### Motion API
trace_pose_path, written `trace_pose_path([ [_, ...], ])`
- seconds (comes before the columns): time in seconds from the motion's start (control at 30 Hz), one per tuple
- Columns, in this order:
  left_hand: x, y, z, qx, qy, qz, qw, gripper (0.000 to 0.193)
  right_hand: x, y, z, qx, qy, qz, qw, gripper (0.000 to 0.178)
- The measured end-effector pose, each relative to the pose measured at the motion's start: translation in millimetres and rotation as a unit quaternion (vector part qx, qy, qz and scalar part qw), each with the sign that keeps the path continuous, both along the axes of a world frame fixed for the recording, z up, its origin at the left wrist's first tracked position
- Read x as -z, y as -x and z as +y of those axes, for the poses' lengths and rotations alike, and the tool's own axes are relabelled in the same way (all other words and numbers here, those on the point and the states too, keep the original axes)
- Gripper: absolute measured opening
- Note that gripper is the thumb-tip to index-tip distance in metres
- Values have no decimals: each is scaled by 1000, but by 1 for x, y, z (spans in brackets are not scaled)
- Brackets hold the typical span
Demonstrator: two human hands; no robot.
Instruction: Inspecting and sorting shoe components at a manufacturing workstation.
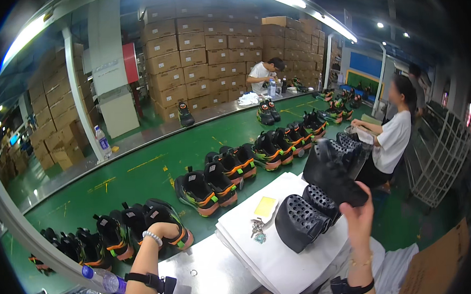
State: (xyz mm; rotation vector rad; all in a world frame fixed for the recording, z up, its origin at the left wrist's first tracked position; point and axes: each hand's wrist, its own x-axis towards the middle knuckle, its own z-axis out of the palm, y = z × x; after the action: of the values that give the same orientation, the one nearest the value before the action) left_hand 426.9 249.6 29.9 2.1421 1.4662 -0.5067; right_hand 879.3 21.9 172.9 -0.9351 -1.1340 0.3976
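Note:
My right hand (358, 208) is closed around the toe end of a black shoe (339, 180), held up over the white sheets. The shoe is somewhat blurred. Just below it, black clogs with round holes (301, 224) stand on the stack of white sheets (251, 252). My left hand (164, 231) reaches down to the opening of a black sneaker (180, 228) with an orange and green sole edge. The sneaker's collar hides those fingers. More such sneakers (112, 236) line up to its left, and another row (198, 190) runs off to the far right.
Keys and a yellow card (265, 206) lie on the sheets. A water bottle (105, 280) is by my left forearm, another (103, 140) on the far ledge. One co-worker (397, 133) stands at right, another (264, 76) across the green belt (140, 162). A cardboard box (436, 261) is lower right.

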Motion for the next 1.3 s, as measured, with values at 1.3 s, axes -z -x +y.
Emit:
trace_pose_path([
  [1.3,24,-30,-139,-315,-504,-266,758,46,113,373,215,-107,212,-640,731,16],
])
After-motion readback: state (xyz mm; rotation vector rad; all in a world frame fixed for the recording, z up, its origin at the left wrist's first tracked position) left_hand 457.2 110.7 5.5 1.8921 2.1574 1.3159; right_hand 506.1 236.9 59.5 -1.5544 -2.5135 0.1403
